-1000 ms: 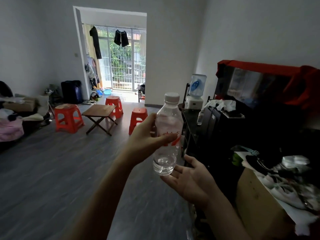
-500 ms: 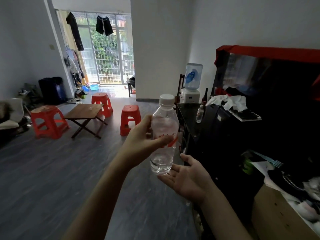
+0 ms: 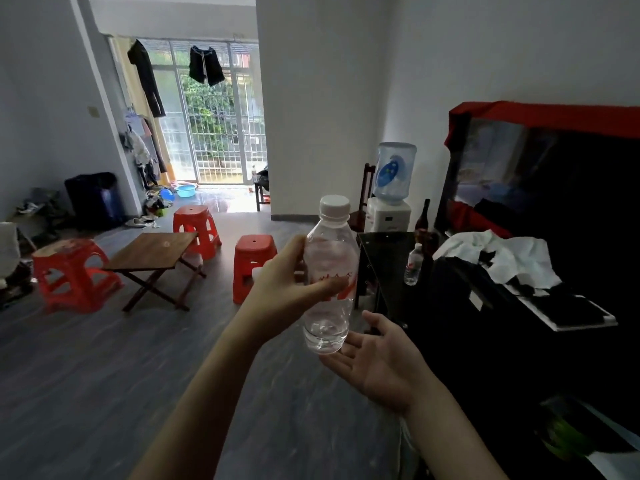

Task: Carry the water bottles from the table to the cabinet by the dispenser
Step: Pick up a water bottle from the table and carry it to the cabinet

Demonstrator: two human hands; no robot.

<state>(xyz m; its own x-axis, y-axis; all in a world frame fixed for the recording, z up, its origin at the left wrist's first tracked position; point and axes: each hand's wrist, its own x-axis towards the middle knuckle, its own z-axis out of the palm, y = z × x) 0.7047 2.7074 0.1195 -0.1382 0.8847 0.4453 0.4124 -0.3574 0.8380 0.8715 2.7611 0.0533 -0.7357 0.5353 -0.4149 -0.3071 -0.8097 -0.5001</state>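
The dispenser (image 3: pixel 393 188) and black cabinet (image 3: pixel 388 251) loom nearer than a second ago. The left hand (image 3: pixel 287 289) wraps the water bottle (image 3: pixel 329 282) mid-body; the right hand (image 3: pixel 377 358) lies spread beneath it. Thin, nearly empty plastic (probably light, crushable): the middle grip suits.

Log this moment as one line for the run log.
left hand grips bottle | right hand open under it | cabinet ahead

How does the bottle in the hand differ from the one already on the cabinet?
The held bottle is gripped mid-body by the left hand, off any surface; the cabinet bottle stands untouched on the black cabinet. The held one is nearly empty; the other's level is unclear. Both are clear, white-capped, red-labelled.
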